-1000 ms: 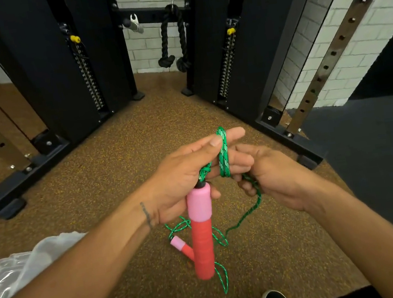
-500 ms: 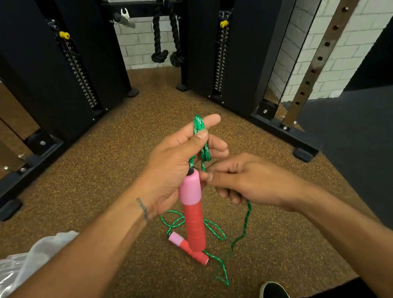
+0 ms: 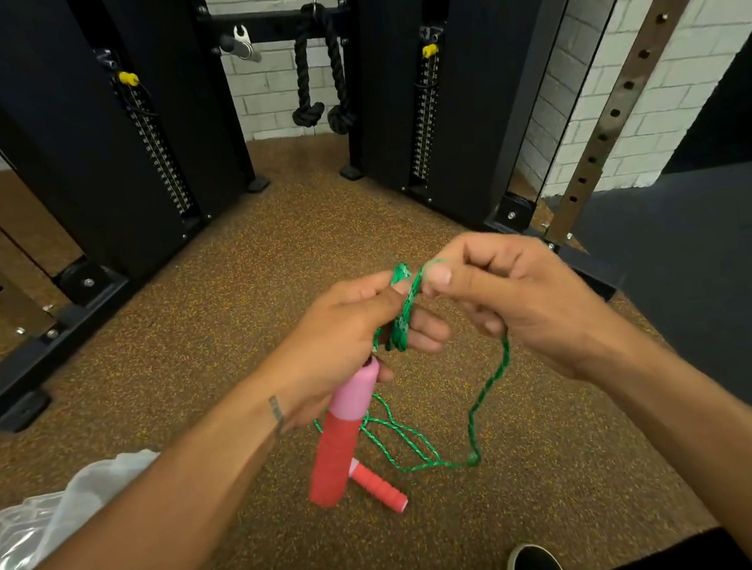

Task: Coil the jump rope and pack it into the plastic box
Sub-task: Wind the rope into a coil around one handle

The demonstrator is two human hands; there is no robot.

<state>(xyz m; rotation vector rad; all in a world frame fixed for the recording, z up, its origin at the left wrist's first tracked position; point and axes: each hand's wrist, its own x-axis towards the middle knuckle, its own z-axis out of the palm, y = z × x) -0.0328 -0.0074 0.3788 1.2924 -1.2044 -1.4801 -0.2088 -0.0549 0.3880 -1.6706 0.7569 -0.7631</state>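
The left hand (image 3: 347,332) is closed around one pink handle (image 3: 338,440) and several green rope (image 3: 486,395) loops. The right hand (image 3: 511,299) pinches the rope just beside. Second handle (image 3: 378,487) lies on the floor below; the plastic box (image 3: 18,538) sits far left.

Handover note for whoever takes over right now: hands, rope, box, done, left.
Left hand: shut on the upper jump rope handle, a few green rope loops held at its fingers.
Right hand: pinching the rope next to those loops, feeding it on.
Second handle: lying on the floor, slack rope beside it.
Plastic box: on the floor at lower left, partly hidden by the left arm.
Done: coiling started, a few loops formed.
Left: coil the hanging slack, gather the second handle, pack it all into the box.
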